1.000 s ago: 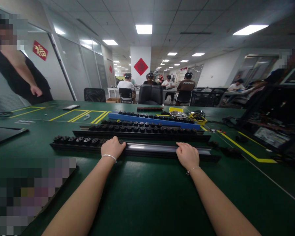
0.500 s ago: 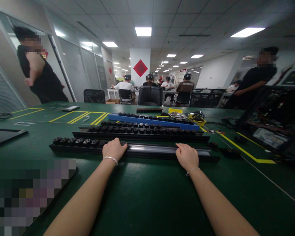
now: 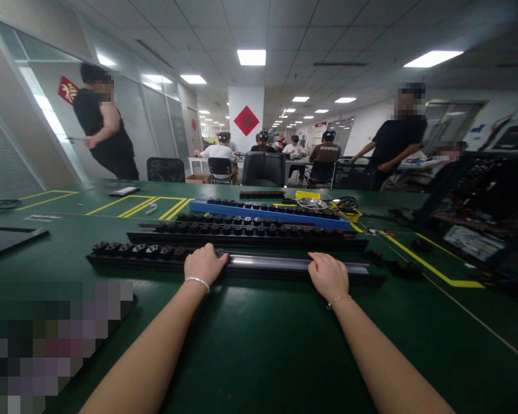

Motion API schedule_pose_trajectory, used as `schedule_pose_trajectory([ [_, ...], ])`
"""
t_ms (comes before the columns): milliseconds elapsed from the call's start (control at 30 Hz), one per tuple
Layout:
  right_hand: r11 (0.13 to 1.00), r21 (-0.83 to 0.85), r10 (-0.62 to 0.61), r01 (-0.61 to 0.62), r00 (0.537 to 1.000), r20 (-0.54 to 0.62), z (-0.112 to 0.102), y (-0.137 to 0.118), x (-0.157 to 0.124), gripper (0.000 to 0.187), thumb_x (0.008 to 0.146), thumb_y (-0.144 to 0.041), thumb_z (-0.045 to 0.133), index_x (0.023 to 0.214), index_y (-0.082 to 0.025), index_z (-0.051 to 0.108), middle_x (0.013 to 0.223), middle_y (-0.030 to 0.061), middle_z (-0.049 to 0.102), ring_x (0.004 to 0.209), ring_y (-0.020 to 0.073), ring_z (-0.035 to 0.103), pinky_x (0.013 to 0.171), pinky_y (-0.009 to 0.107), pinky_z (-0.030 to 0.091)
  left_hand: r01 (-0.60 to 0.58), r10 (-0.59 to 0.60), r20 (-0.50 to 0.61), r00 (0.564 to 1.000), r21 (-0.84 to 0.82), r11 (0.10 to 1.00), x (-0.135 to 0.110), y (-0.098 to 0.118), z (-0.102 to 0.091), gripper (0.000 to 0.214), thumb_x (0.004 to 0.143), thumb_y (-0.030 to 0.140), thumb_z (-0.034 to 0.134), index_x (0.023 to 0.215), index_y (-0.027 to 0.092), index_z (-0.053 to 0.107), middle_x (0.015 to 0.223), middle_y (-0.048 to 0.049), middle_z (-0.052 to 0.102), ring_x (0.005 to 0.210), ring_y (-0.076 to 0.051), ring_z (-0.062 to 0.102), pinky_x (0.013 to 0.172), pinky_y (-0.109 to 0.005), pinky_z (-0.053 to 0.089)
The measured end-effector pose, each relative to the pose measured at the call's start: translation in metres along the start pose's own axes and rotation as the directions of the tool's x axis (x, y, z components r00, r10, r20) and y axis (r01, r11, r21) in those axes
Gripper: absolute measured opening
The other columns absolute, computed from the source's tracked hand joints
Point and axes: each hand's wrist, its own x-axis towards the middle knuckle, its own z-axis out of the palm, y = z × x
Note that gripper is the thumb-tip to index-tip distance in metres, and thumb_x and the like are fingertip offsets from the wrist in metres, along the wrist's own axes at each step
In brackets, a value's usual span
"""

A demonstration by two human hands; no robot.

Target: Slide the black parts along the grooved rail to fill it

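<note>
A long black rail with a shiny inner channel lies across the table in front of me. Black socket-like modules fill its left part. My left hand is closed over the end of that row, thumb to the right, around a black module that is mostly hidden. Farther right, my right hand grips the rail's near edge, its fingers curled over the bare channel. Just behind lies a second black rail with a row of similar modules, and behind that a blue rail also carrying modules.
Loose black pieces lie by the rail's right end. Beyond are a metal dish, a yellow tray and cables. An open black equipment frame stands right. A dark flat panel lies left. People walk and sit behind the green table.
My left hand has slid slightly right along the rail. My right hand stays put. In the background, the walking person on the left has moved right and the one on the right has moved left.
</note>
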Motion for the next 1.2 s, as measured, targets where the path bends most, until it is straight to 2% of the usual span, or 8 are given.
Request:
schedule_pose_trajectory([
  [533,1.0,-0.016,0.007,-0.007,1.0,0.001,-0.001,-0.002,0.0,0.04,0.081,-0.024,0.034,0.109,-0.021,0.063,0.115,0.0032,0.062,0.111,0.0178,0.049,0.093,0.035,0.031,-0.026,0.025,-0.002,1.0,-0.092,0.995,0.0,0.002,0.009,0.045,0.075,0.06,0.043,0.088,0.019,0.057,0.088,-0.0109,0.068,0.088,-0.027,0.063,0.073,-0.034,0.045],
  [1200,1.0,-0.017,0.007,-0.007,1.0,-0.019,0.001,-0.001,0.0,0.039,0.081,-0.024,0.035,0.108,-0.023,0.063,0.115,0.0029,0.062,0.11,0.0184,0.05,0.093,0.036,0.031,-0.079,0.081,0.017,0.997,-0.118,0.99,-0.007,0.013,0.007,0.042,0.075,0.058,0.047,0.088,0.02,0.058,0.088,-0.0097,0.068,0.092,-0.026,0.062,0.076,-0.033,0.044],
])
